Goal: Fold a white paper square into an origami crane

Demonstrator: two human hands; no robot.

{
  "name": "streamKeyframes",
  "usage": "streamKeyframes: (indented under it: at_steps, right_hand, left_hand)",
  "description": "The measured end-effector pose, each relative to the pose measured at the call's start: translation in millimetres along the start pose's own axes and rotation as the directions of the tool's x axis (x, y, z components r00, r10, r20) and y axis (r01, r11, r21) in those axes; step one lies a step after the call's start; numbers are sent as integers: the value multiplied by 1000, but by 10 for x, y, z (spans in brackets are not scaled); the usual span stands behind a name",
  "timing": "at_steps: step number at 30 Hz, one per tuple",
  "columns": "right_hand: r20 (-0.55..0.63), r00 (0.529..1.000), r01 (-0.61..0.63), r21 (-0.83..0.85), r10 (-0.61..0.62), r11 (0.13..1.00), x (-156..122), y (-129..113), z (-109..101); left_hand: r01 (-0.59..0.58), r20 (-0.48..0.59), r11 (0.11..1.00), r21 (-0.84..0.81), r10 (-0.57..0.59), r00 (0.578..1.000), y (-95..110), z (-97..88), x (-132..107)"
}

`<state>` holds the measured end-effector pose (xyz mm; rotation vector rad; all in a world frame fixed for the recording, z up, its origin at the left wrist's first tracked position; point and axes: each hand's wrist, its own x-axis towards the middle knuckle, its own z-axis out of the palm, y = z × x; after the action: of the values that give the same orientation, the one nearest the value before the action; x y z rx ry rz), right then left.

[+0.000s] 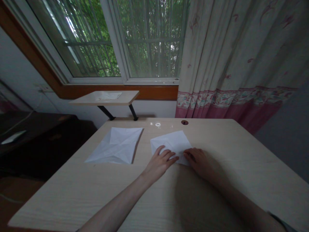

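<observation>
A folded sheet of white paper point(177, 139) lies on the wooden desk, under both of my hands. My left hand point(160, 162) rests on its near left part with the fingers spread and laid flat. At the sheet's right edge is my right hand point(199, 161), its fingers curled together against the paper; the thumb side is partly in shadow, and the edge appears pinched there. To the left lies a second white sheet point(117, 145), larger and creased with several fold lines, apart from both hands.
The light wooden desk point(116, 196) has a cable hole point(184, 122) near its back edge. A small raised shelf point(130, 96) on black legs stands at the back left, with white paper point(109, 95) on it. Behind are a barred window and a floral curtain point(217, 71). A dark surface point(60, 124) is at the left.
</observation>
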<state>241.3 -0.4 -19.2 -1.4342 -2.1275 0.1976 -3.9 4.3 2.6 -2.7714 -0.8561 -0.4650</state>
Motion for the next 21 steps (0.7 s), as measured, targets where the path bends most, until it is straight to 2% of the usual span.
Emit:
streamKeyframes:
  at_steps: [3, 9, 15, 21]
  right_hand:
    - [14, 1000, -18, 68, 17, 998, 7, 9, 1]
    - [60, 997, 44, 136, -52, 990, 16, -26, -33]
    - [88, 994, 53, 173, -69, 983, 9, -6, -11]
    - [106, 993, 35, 210, -59, 977, -1, -63, -48]
  left_hand:
    - [26, -5, 998, 52, -26, 1000, -24, 19, 1]
    - [84, -38, 993, 83, -82, 996, -58, 38, -19]
    - [113, 15, 994, 5, -113, 994, -38, -8, -18]
    - [175, -17, 978, -116, -178, 984, 3, -3, -7]
